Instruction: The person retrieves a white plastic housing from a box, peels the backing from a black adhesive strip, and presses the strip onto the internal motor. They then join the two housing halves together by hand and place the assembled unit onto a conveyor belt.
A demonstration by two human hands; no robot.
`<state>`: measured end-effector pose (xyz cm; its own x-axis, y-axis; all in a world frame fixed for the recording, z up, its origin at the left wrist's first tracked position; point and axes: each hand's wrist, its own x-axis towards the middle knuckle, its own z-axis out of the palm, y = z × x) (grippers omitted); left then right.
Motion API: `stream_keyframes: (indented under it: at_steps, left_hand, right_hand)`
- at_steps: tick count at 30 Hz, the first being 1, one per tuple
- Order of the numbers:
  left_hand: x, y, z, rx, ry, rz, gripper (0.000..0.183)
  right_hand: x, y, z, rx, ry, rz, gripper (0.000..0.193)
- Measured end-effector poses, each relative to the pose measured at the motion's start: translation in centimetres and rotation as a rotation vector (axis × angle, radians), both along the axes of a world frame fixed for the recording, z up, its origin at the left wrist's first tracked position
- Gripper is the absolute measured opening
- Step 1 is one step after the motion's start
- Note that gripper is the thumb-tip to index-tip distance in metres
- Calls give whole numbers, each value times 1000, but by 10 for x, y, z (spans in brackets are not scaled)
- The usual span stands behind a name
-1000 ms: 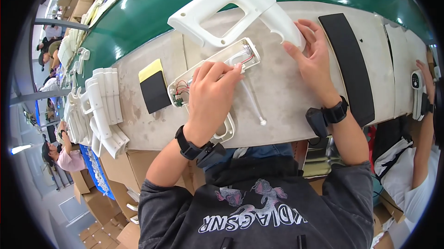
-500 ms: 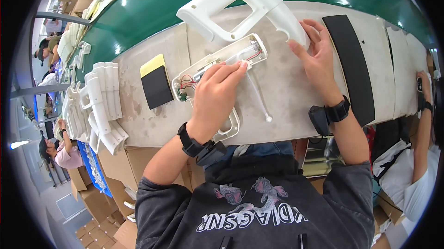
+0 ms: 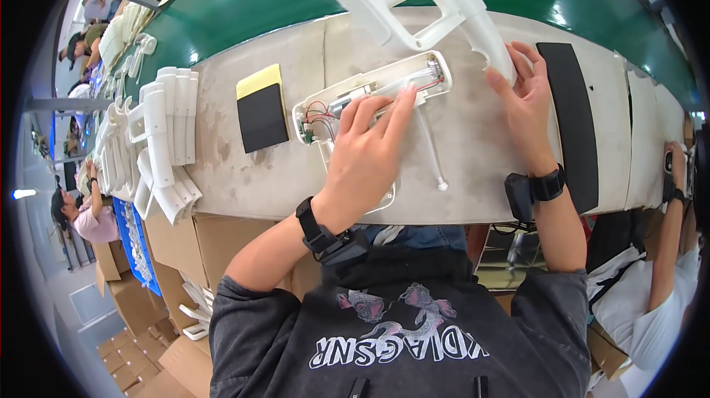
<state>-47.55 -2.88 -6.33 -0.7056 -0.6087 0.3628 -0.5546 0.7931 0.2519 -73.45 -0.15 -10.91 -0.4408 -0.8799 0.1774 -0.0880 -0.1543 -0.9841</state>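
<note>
An open white housing half [image 3: 309, 104] lies on the grey mat, with a silver motor-like cylinder, red and black wires and a small green board inside. My left hand [image 3: 362, 154] is bent over its near side, index finger stretched along the inner parts; the thumb is out of sight. A thin white rod [image 3: 431, 148] with a rounded tip points toward me from beside the housing. My right hand [image 3: 526, 113] has the lower end of a white handled shell [image 3: 471, 17] between thumb and fingers. The shell is beyond the housing half, its looped handle to the left.
A black and yellow foam pad [image 3: 262, 118] lies left of the housing. White shells [image 3: 174, 120] are stacked at the mat's left edge. A long black strip [image 3: 569, 124] lies to the right. Beyond the mat runs a green surface [image 3: 296, 2]. A co-worker's arm [image 3: 669, 228] is at far right.
The view has shifted a little. The white shell has moved slightly right with my right hand. My left index finger is straighter, still over the housing's inner parts.
</note>
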Motion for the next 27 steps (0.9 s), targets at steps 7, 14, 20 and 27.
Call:
stream_keyframes:
  at_steps: [7, 14, 20, 27]
  left_hand:
    - [-11, 34, 3, -181, -410, 151, 65]
    - [-8, 36, 2, -144, -341, 175, 66]
    - [-28, 55, -8, -95, -301, 303, 67]
    - [-29, 53, -6, 31, -199, 373, 74]
  right_hand:
    - [1, 0, 0, 2, -13, 11, 62]
    - [2, 2, 5, 33, -17, 6, 64]
    - [1, 2, 2, 62, -6, 12, 61]
    - [-2, 3, 4, 101, 25, 6, 57]
